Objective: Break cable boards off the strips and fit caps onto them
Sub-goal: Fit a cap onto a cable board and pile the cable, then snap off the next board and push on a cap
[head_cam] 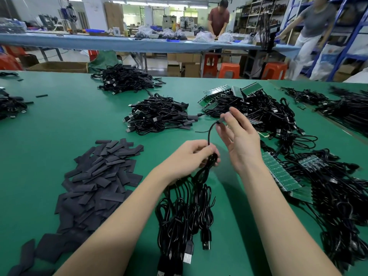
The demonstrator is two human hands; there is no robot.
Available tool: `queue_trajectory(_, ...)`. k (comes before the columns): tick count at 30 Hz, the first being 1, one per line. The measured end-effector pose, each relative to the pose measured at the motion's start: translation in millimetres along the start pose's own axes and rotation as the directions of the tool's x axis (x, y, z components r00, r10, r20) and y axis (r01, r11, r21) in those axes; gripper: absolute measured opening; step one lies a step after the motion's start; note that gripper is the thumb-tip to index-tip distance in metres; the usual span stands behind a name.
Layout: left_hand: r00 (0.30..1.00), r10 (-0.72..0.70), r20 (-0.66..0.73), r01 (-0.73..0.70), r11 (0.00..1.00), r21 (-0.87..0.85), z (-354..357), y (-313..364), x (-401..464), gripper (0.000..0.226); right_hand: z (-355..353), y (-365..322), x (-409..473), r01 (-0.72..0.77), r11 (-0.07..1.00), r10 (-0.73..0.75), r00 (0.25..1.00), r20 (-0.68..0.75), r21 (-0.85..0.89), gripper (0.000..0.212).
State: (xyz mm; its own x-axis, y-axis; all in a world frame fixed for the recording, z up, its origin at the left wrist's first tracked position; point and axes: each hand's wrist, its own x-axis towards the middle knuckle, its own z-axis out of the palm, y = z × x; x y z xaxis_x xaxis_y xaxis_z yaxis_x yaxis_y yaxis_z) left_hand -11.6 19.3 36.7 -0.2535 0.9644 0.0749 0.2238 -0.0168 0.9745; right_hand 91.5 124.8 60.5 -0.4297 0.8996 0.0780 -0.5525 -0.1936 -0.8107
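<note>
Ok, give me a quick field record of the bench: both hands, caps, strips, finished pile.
left hand: grips a bundle of black cables hanging to the table
right hand: pinches the end of one cable
caps: loose black pile, left of the hands
board strips: green, among cables on the right
capped cables: pile beyond the hands

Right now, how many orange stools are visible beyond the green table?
3: one stool under the far blue table, one right of it, one furthest right. More may be hidden.
</note>
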Motion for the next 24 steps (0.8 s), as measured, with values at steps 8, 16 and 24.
queue_trajectory(8, 0.964, -0.069, -0.256, 0.175, 0.893, 0.414, -23, 26, 70, 0.037, -14, 41, 2, -0.161, 0.932, 0.119, 0.982, -0.144, -0.324, 0.024)
queue_trajectory(16, 0.951, 0.146, -0.274, 0.287, -0.071, 0.955, -101, 36, 125, 0.027, -14, 55, 0, -0.025, 0.872, -0.032, 0.994, -0.108, -0.488, 0.010)
queue_trajectory(24, 0.960, -0.032, -0.280, 0.278, -0.057, 0.959, -153, -21, 136, 0.058, -16, 63, 1, 0.022, 0.772, -0.076, 0.995, -0.058, -0.635, 0.009)
